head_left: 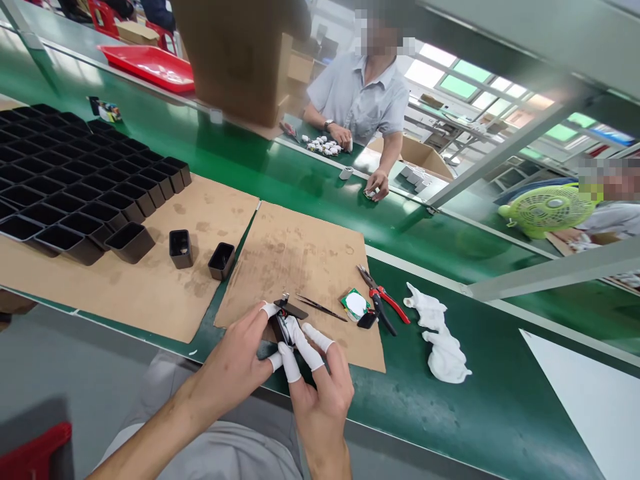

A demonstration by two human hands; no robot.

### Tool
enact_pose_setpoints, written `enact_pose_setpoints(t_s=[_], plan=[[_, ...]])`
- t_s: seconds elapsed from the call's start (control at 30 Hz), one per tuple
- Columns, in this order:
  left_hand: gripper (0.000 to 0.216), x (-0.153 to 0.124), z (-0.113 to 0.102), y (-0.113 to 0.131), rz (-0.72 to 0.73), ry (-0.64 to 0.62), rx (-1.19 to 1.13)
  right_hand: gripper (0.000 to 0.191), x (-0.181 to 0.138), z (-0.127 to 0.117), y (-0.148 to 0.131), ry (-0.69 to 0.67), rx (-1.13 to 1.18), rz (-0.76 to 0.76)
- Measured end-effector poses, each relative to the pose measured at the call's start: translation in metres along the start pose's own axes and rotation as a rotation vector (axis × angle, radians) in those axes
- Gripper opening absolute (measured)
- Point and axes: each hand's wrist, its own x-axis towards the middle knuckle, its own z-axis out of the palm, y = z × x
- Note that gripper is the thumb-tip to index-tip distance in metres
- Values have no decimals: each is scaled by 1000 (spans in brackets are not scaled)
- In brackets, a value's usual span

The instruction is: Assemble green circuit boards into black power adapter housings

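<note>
Near the bench edge, a small black plastic case (275, 328) is held between my two hands, with a black lid bearing metal plug prongs (295, 309) at its far end. My left hand (235, 357) grips the case from the left, thumb and fingers closed around it. White finger cots cover several fingertips of both hands. My right hand (323, 383) pinches at the case's open side, where wires and parts show; the fingers hide most of the inside. Just beyond lie tweezers (323, 307), a green circuit board with a white disc (355, 303) and a small black piece (368, 319).
Red-handled pliers (384, 300) and crumpled white cloth-like pieces (443, 343) lie to the right. Many black boxes (95, 213) fill the left cardboard, with two loose boxes (181, 248) nearer. A co-worker (357, 100) handles small white parts across the bench.
</note>
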Motion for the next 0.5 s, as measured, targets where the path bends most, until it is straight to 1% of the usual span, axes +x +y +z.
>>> enact_pose_setpoints(t_s=[0.1, 0.17, 0.27, 0.33, 0.43, 0.5], plan=[[37, 2, -2, 2, 4, 3, -15, 50, 4, 0, 0, -14, 7, 36], [39, 2, -3, 4, 1, 2, -23, 44, 7, 0, -1, -82, 9, 70], [35, 2, -6, 7, -16, -22, -24, 40, 10, -1, -1, -187, 14, 97], [33, 2, -8, 8, -20, -36, -30, 42, 10, -1, -1, -184, 19, 97], [34, 3, -8, 8, -15, -29, -33, 50, 8, -2, -1, -133, 50, 83], [34, 3, -8, 8, -22, -27, -20, 52, 8, -2, -1, -144, 47, 68]])
